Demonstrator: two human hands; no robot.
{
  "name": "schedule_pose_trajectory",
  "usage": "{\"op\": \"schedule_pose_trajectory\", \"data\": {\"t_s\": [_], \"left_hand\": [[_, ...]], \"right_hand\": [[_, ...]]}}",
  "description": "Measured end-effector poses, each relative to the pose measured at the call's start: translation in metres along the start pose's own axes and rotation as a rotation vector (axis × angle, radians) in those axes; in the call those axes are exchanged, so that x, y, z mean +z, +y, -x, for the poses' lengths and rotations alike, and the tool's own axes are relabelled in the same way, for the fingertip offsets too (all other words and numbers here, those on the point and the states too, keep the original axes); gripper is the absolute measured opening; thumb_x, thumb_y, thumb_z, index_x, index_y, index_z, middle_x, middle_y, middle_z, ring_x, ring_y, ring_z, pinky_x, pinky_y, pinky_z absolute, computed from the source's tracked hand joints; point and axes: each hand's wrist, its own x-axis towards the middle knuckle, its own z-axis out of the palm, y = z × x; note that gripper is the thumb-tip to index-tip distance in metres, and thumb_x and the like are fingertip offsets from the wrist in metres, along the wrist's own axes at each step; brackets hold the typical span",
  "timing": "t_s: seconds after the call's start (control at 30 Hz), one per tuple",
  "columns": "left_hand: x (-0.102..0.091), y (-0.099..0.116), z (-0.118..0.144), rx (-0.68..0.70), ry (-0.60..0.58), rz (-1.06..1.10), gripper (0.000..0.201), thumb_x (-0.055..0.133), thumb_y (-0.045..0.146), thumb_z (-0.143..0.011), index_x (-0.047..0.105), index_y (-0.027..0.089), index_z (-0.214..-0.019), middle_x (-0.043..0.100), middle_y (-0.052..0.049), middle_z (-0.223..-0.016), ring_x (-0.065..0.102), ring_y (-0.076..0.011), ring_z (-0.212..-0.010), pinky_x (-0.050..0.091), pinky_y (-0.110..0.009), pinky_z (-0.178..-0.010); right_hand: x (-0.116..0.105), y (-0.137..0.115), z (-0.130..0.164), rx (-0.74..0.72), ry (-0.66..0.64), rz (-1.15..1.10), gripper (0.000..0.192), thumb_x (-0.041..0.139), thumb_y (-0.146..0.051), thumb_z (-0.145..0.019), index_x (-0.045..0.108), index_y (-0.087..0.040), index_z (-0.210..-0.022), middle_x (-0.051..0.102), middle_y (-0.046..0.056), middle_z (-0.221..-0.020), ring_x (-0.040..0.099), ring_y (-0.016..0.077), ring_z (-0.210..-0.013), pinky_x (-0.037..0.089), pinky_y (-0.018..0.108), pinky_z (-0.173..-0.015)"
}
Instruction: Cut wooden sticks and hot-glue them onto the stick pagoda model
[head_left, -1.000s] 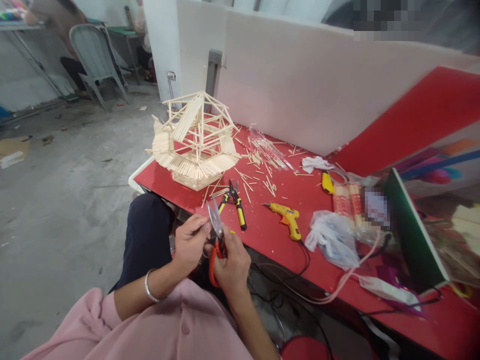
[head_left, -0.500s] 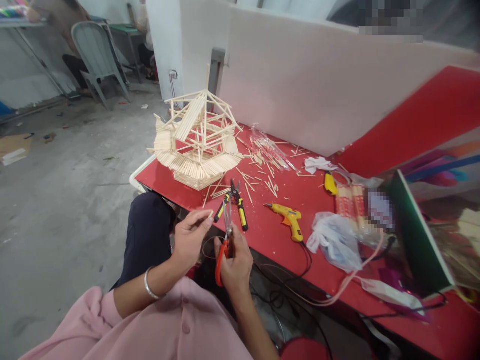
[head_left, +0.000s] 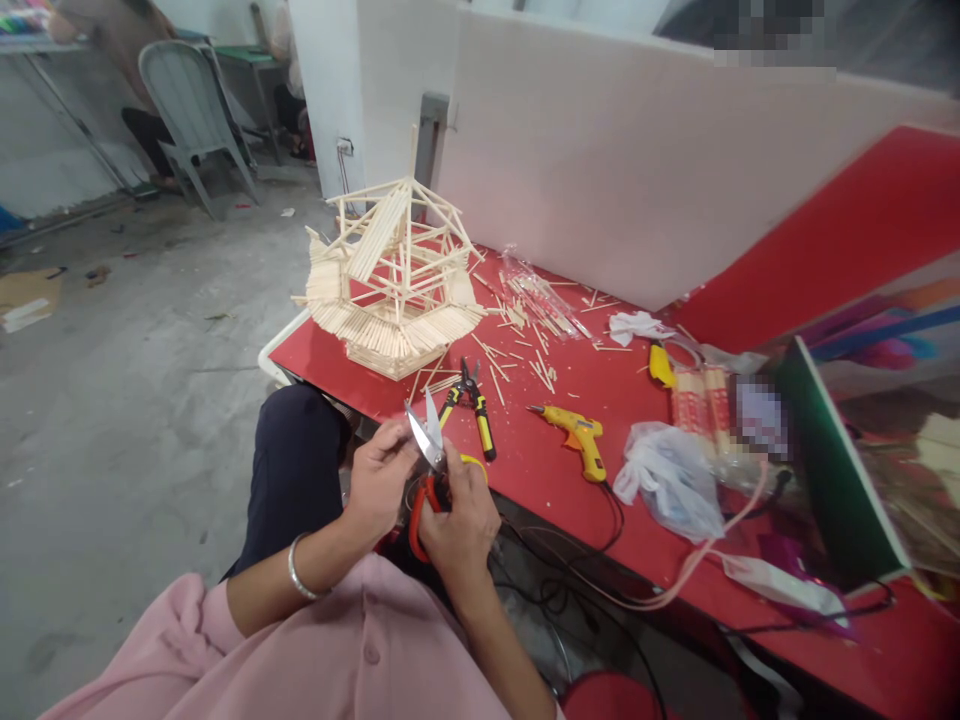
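Note:
My right hand [head_left: 459,520] grips red-handled scissors [head_left: 424,450] with the blades spread apart, just in front of the red table [head_left: 540,460]. My left hand [head_left: 379,475] pinches a small wooden stick at the blades; the stick itself is mostly hidden by my fingers. Both hands hover over my lap, close together and touching near the scissors. A stick-built model house [head_left: 390,280] stands on the table's left end, beyond my hands.
Yellow-handled pliers [head_left: 472,405], a yellow glue gun [head_left: 574,438], loose cut sticks [head_left: 525,345], plastic bags [head_left: 664,480] and cables lie on the table. A white partition [head_left: 637,170] backs it. A grey chair [head_left: 187,110] and another person sit far left.
The scissor blades were shut half a second ago and are spread apart now. My left hand has moved back in to the blades with the stick.

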Motion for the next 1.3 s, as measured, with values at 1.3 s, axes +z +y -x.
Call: {"op": "schedule_pose_trajectory", "data": {"t_s": [1.3], "left_hand": [[0.002, -0.009, 0.003, -0.111, 0.039, 0.137, 0.019, 0.083, 0.029, -0.066, 0.079, 0.018, -0.082, 0.057, 0.0, -0.076, 0.048, -0.0043, -0.057, 0.039, -0.018, -0.05]], "right_hand": [[0.007, 0.008, 0.001, -0.014, -0.012, -0.259, 0.038, 0.048, -0.02, -0.087, 0.063, -0.016, -0.121, 0.072, 0.01, -0.095, 0.068, 0.0175, -0.085, 0.053, 0.027, -0.078]]}}
